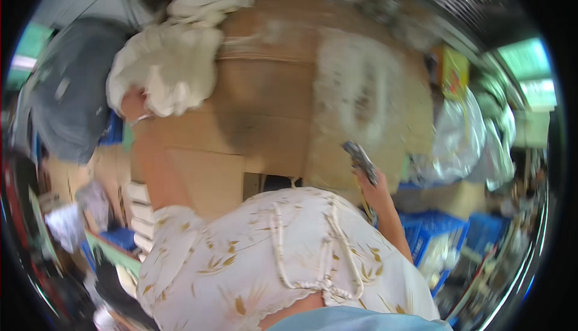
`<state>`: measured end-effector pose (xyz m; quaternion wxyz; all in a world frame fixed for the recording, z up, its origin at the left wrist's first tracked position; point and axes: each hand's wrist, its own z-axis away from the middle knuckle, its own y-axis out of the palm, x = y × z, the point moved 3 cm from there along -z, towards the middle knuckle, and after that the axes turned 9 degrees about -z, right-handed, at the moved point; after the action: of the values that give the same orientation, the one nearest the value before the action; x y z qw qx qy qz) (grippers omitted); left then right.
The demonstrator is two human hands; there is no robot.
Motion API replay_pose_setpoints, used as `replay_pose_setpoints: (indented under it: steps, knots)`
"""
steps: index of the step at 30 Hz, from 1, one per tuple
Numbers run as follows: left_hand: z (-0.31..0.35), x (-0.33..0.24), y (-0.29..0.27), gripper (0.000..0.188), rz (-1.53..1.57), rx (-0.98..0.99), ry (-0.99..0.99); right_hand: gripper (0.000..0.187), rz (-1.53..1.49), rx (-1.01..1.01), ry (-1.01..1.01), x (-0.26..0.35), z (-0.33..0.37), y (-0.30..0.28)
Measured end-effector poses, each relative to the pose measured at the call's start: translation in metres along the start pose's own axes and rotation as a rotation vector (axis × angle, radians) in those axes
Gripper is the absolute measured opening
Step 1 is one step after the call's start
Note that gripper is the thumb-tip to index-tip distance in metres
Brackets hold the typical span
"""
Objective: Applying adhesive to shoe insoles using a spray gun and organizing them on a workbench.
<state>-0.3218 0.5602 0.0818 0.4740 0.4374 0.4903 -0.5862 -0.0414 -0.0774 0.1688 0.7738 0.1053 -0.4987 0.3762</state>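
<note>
Cream short-sleeved top (265, 253) with tan leaf print, corded loop trim; pale blue garment (355, 320) below.

Blue crates (442, 235) (right), clear bags (460, 138).

Left hand (133, 103) half buried under the cream cloth (165, 69), fingers hidden, right hand (374, 189) smeared by blur around a grey tool (360, 161) too soft to identify, and the whole worktable (271, 108) swims in motion blur.
</note>
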Motion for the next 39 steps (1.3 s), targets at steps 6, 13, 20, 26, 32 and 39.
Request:
replay_pose_setpoints:
  steps: [6, 13, 20, 26, 32, 39]
  knots:
    - [0.127, -0.165, 0.138, 0.034, 0.524, 0.352, -0.105, 0.018, -0.031, -0.071, -0.073, -0.004, 0.016, -0.04]
    - [0.245, -0.188, 0.362, 0.015, 0.666, 0.921, -0.228, 0.018, -0.124, -0.238, -0.061, -0.029, 0.046, -0.096]
    - [0.403, -0.114, 0.463, 0.019, 0.608, 0.975, -0.381, 0.018, -0.255, -0.315, -0.055, -0.056, 0.071, -0.144]
    - [0.488, 0.033, 0.45, 0.021, 0.307, 0.989, -0.677, 0.024, -0.247, -0.369, -0.102, -0.063, 0.087, -0.175]
    - [0.527, 0.088, 0.403, 0.021, 0.007, 0.884, -0.703, 0.019, -0.295, -0.281, -0.087, -0.057, 0.083, -0.203]
    - [0.532, 0.094, 0.39, 0.023, -0.123, 0.777, -0.689, 0.021, -0.346, -0.278, -0.116, 0.006, 0.05, -0.219]
